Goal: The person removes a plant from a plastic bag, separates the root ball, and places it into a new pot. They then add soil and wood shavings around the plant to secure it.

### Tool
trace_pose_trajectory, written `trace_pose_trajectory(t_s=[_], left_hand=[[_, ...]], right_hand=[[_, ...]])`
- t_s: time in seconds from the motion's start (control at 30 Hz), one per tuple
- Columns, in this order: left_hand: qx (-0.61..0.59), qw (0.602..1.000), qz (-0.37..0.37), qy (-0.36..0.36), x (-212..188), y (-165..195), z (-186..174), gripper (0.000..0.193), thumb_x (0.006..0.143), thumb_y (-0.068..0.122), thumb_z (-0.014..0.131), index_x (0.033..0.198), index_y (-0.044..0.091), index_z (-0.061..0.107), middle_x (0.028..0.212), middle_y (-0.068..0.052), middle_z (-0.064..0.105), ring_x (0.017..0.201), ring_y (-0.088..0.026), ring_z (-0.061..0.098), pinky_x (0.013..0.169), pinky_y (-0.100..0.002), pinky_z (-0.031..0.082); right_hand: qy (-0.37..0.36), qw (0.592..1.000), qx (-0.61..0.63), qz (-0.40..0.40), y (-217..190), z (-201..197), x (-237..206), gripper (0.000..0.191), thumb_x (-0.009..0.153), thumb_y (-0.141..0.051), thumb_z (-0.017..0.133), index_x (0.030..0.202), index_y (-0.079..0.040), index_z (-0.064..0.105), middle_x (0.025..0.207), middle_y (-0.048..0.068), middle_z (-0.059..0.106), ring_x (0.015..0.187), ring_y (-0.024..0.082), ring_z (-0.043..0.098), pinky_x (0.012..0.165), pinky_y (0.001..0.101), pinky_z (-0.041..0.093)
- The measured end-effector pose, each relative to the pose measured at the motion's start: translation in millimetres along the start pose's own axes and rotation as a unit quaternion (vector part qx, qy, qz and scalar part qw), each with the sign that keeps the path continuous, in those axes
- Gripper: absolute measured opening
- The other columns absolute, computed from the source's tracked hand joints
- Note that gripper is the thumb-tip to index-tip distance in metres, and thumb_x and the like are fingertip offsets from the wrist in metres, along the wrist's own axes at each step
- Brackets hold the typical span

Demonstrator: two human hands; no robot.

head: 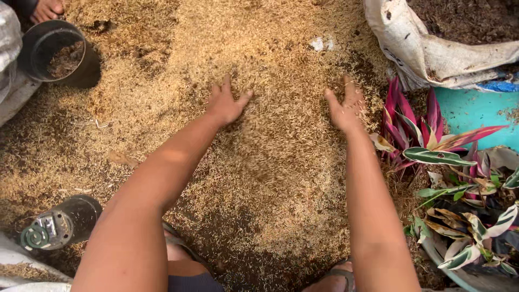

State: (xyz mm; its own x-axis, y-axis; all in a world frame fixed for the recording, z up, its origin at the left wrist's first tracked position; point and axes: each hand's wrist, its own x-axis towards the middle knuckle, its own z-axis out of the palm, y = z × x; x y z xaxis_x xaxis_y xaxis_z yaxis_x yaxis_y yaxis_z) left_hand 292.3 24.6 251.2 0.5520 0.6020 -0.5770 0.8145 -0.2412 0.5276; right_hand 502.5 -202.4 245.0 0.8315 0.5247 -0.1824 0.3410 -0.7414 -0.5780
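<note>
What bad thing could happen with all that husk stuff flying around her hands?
The husks dropping between the left hand and right hand might drift onto the striped pink plant close by. Some could also mix into the dark soil near the feet, or miss the black pot.

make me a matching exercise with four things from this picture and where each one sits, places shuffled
Things:
1. black pot
2. white sack
3. pink and green plant
4. pile of husks

Places:
A. top right corner, filled with dark soil
B. centre, between the left hand and the right hand
C. top left, lying tilted on its side
D. right edge, just beside the right hand

Pairs: 1-C, 2-A, 3-D, 4-B
</note>
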Motion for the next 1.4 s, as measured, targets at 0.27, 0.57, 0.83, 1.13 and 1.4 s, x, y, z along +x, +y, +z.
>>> trace_pose_trajectory(t_s=[0.27, 0.57, 0.83, 1.13, 1.4], left_hand=[[-0.094, 0.995, 0.018, 0.022, -4, -17, 54, 0.105, 0.096, 0.066, 0.057, 0.162, 0.003, 0.005, 0.170, -0.024, -0.006, 0.157, -0.041, 0.004, 0.125, -0.056, 0.016], [-0.031, 0.981, 0.174, -0.082, -56, 37, 63, 0.090, 0.080, 0.039, 0.075, 0.157, 0.010, 0.037, 0.156, -0.021, 0.044, 0.148, -0.034, 0.045, 0.125, -0.048, 0.039], [0.095, 0.933, 0.342, -0.055, -93, 32, 26, 0.090, 0.097, 0.051, 0.066, 0.161, 0.004, 0.023, 0.167, -0.021, 0.023, 0.152, -0.039, 0.026, 0.123, -0.052, 0.023], [-0.041, 0.983, 0.149, -0.098, -134, -133, 54, 0.078, 0.099, 0.050, 0.054, 0.157, 0.003, 0.031, 0.155, -0.029, 0.038, 0.143, -0.043, 0.043, 0.117, -0.051, 0.037], [-0.036, 0.979, 0.168, -0.108, -135, -167, 46, 0.076, 0.099, 0.049, 0.057, 0.156, 0.006, 0.032, 0.158, -0.027, 0.034, 0.143, -0.043, 0.038, 0.113, -0.052, 0.037]], right_hand=[[-0.147, 0.983, 0.068, 0.084, -17, 121, -32, 0.101, 0.089, -0.058, 0.066, 0.165, -0.015, 0.016, 0.172, 0.018, 0.001, 0.157, 0.042, 0.000, 0.124, 0.0613, 0.013], [-0.090, 0.988, 0.086, 0.087, 1, 69, -72, 0.102, 0.075, -0.004, 0.080, 0.158, -0.011, 0.020, 0.143, 0.015, 0.041, 0.134, 0.033, 0.046, 0.110, 0.0460, 0.048], [0.316, 0.948, -0.027, -0.021, 100, 65, -213, 0.079, 0.091, -0.026, 0.061, 0.163, -0.014, 0.033, 0.175, 0.012, 0.029, 0.159, 0.033, 0.027, 0.133, 0.0489, 0.019], [0.243, 0.791, 0.453, 0.332, 40, 128, -215, 0.095, 0.098, -0.027, 0.057, 0.162, -0.014, -0.011, 0.171, 0.010, -0.011, 0.157, 0.029, -0.001, 0.126, 0.0495, 0.004], [0.145, 0.989, 0.030, 0.016, -31, -37, -177, 0.074, 0.105, -0.029, 0.067, 0.163, -0.012, 0.025, 0.170, 0.018, 0.006, 0.158, 0.041, 0.022, 0.128, 0.0603, 0.030]])
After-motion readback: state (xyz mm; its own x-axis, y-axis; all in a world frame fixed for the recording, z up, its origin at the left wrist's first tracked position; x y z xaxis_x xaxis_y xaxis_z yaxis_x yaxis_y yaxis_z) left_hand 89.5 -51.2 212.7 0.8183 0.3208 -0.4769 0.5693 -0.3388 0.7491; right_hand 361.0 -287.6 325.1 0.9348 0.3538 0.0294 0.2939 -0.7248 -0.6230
